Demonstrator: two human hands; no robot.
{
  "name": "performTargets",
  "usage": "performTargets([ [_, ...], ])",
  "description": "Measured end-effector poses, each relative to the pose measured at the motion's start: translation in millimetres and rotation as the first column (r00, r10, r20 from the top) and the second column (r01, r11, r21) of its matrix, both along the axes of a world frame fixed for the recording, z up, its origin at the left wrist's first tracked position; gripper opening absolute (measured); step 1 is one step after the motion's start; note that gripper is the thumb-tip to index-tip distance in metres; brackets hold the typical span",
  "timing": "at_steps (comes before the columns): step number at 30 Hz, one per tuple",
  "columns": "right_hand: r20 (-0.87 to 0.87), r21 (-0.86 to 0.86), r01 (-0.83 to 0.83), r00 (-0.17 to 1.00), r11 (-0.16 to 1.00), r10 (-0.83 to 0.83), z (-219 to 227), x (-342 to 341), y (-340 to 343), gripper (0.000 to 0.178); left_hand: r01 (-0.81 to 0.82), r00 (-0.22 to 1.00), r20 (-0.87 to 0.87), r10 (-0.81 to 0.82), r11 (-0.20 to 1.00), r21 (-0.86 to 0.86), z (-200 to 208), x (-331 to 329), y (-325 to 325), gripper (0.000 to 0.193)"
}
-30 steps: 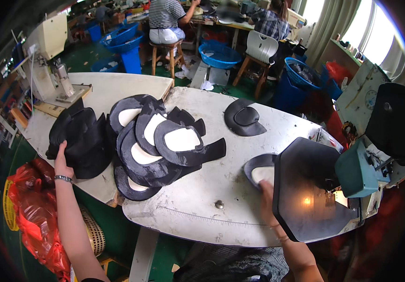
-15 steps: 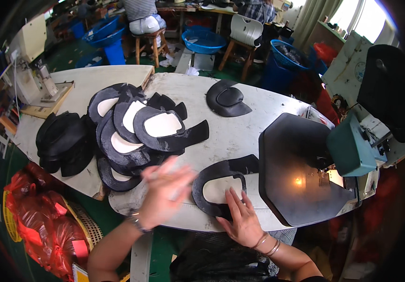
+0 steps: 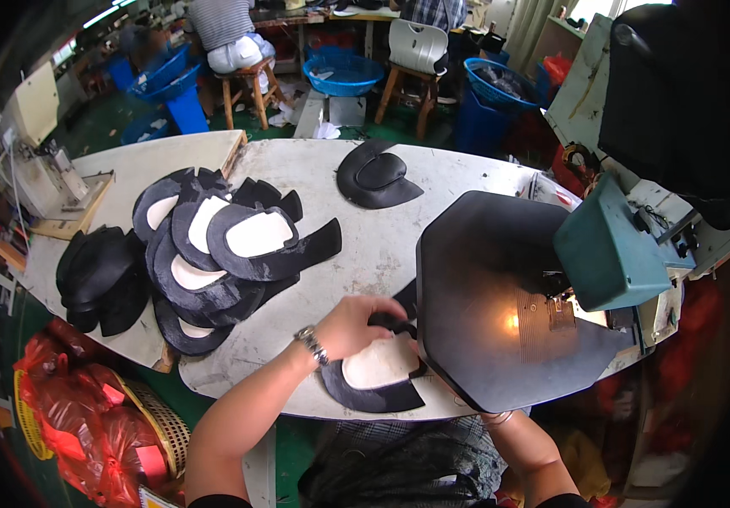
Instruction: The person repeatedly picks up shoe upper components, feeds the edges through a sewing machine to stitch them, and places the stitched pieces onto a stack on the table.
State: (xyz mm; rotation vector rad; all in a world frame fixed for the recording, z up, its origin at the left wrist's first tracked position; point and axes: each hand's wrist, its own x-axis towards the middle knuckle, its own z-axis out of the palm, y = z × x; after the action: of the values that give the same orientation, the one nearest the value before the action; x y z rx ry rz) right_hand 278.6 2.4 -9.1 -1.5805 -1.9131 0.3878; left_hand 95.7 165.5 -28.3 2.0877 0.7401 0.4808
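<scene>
My left hand (image 3: 355,328), a metal watch at its wrist, is closed on the upper edge of a black curved shoe upper piece with a pale middle (image 3: 379,364). Its fingertips bend over the black rim. That piece lies at the table's near edge, its right end under the dark sewing machine plate (image 3: 483,279). My right hand is mostly hidden beneath the same plate; only its wrist (image 3: 500,421) and forearm show clearly. Left of my hands is a heap of similar black pieces with pale middles (image 3: 251,233).
Folded black pieces (image 3: 102,279) lie at the table's left. Another black piece (image 3: 373,176) lies toward the back. The teal sewing machine head (image 3: 606,245) stands at right, its lamp lit. Red bags (image 3: 85,415) fill a yellow basket (image 3: 162,423) at lower left. Two people sit beyond.
My left hand has moved right and down onto the shoe piece. My right hand has left the pale middle and gone under the plate. The view has shifted right.
</scene>
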Motion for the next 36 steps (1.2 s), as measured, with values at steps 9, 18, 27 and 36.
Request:
performTargets([
  [9,-0.46,-0.329,-0.06,0.882,0.942,-0.105,16.0,-1.9,-7.2,0.018,0.019,0.983,-0.161,-0.089,0.92,-0.39,73.5,-53.1,-72.3,0.044],
  [18,-0.865,-0.301,-0.162,0.462,0.94,-0.198,26.4,-21.5,-65.0,0.023,0.003,1.0,0.002,-0.002,0.871,-0.491,98.0,-53.2,-107.2,0.023],
  [27,-0.602,0.11,-0.117,0.782,0.987,0.159,89.9,29.3,-79.5,0.012,0.037,0.998,-0.031,-0.05,0.946,-0.322,165.5,-0.3,-109.7,0.029],
  [36,0.111,0.229,-0.024,0.994,0.973,-0.001,117.9,94.1,-41.0,0.037,0.026,0.999,-0.033,-0.025,0.999,0.02,147.0,108.2,-25.1,0.026],
])
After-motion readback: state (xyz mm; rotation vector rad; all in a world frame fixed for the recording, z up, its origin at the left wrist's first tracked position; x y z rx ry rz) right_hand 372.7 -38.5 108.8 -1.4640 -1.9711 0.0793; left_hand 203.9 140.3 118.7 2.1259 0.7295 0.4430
